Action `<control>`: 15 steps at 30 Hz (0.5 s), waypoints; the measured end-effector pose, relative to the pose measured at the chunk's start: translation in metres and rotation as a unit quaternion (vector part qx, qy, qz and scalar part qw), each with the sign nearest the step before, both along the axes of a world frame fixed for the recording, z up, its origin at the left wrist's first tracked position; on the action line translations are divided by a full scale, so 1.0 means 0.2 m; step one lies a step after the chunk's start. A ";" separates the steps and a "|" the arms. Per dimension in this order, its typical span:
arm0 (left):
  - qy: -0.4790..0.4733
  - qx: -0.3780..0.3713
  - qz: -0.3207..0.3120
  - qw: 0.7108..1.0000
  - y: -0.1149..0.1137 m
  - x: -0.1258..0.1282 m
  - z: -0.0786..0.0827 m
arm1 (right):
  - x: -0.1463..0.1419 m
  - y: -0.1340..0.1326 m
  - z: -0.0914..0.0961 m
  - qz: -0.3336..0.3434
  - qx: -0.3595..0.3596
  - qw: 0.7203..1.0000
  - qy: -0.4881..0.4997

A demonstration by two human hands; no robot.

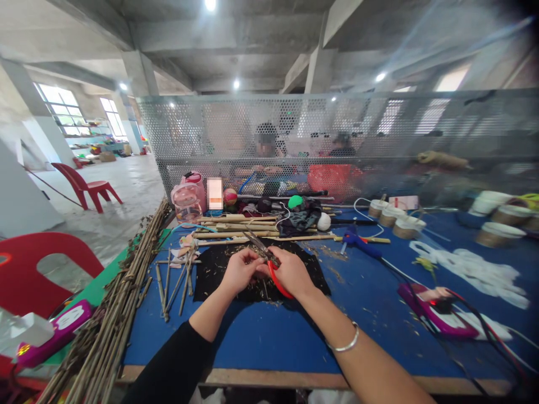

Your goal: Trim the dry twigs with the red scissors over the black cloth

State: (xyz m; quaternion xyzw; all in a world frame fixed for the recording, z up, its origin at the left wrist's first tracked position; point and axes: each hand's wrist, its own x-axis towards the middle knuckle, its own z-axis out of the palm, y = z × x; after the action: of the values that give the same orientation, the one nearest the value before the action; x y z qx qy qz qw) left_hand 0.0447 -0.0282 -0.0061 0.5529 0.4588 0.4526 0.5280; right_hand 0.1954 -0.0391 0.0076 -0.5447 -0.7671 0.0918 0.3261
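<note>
Head view. The work position is at the middle of the blue counter (pixel 261 342), between the near edge and the far-edge perforated screen (pixel 189 129). The hands are together, fingertips meeting over the black cloth (pixel 206 275). The right hand (pixel 291 273) is clamped around the red-handled scissors (pixel 275 279), with the blades pointing away toward the far edge and slightly left; this orientation presumably keeps the points clear of the wearer. The left hand (pixel 241 272) is curled beside the pivot; whether its fingers clamp a small piece cannot be told, because the contact is hidden. Bringing both hands close probably steadies the tool.

The cloth carries scattered chips and appears to serve as a catch mat. Short twig pieces (pixel 160 287) lie just left of it, seemingly for easy reach by the left hand. The long twig bundle (pixel 122 292) runs along the left edge and past the near-left corner, an arrangement that likely saves working space. Bamboo canes (pixel 303 238) lie beyond the cloth, roughly parallel to the far edge.

Toward the right edge, the blue glue gun (pixel 362 244) and the purple power strip (pixel 452 321) stand apart from the cloth, probably to keep cords off the cutting area.
</note>
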 end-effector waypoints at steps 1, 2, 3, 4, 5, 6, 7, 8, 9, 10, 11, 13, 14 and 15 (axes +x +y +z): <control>0.001 0.000 -0.003 1.000 0.00 0.00 0.00 | 0.00 0.00 0.00 0.008 -0.009 1.000 0.009; 0.000 0.000 -0.008 1.000 0.00 -0.01 0.00 | 0.01 0.01 -0.01 0.016 -0.019 1.000 0.018; -0.002 0.001 -0.014 1.000 0.01 -0.01 -0.01 | 0.01 0.01 -0.02 0.023 -0.028 0.999 0.026; -0.005 0.002 -0.018 1.000 0.01 -0.01 -0.01 | 0.01 0.01 -0.02 0.026 -0.034 0.999 0.031; -0.009 0.004 -0.022 1.000 0.01 -0.01 -0.02 | 0.01 0.01 -0.03 0.023 -0.037 0.999 0.033; -0.014 0.005 -0.024 1.000 0.02 -0.02 -0.03 | 0.01 0.02 -0.03 0.015 -0.036 0.999 0.030; -0.019 0.005 -0.024 1.000 0.02 -0.02 -0.03 | 0.01 0.02 -0.04 0.007 -0.035 0.999 0.025; -0.022 0.005 -0.023 0.999 0.03 -0.02 -0.03 | 0.01 0.02 -0.04 0.002 -0.034 0.999 0.020; -0.024 0.005 -0.022 0.999 0.03 -0.02 -0.04 | 0.01 0.02 -0.04 -0.001 -0.033 0.999 0.016; -0.025 0.003 -0.021 0.999 0.03 -0.02 -0.04 | 0.00 0.02 -0.05 -0.001 -0.032 0.999 0.015; -0.025 0.001 -0.021 0.999 0.03 -0.02 -0.04 | 0.00 0.02 -0.05 0.004 -0.031 0.999 0.018; -0.024 0.000 -0.022 0.999 0.03 -0.01 -0.03 | -0.01 0.03 -0.06 0.018 -0.024 0.999 0.030; -0.024 0.000 -0.023 0.999 0.03 -0.01 -0.03 | -0.01 0.03 -0.06 0.024 -0.020 0.999 0.037; -0.025 -0.001 -0.024 0.999 0.02 -0.01 -0.03 | -0.01 0.03 -0.07 0.029 -0.016 0.999 0.043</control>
State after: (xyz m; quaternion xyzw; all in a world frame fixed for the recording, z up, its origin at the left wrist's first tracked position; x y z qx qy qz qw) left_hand 0.0423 -0.0232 -0.0114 0.5516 0.4331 0.4530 0.5504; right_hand 0.1929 -0.0333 -0.0055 -0.5230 -0.7664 0.1362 0.3472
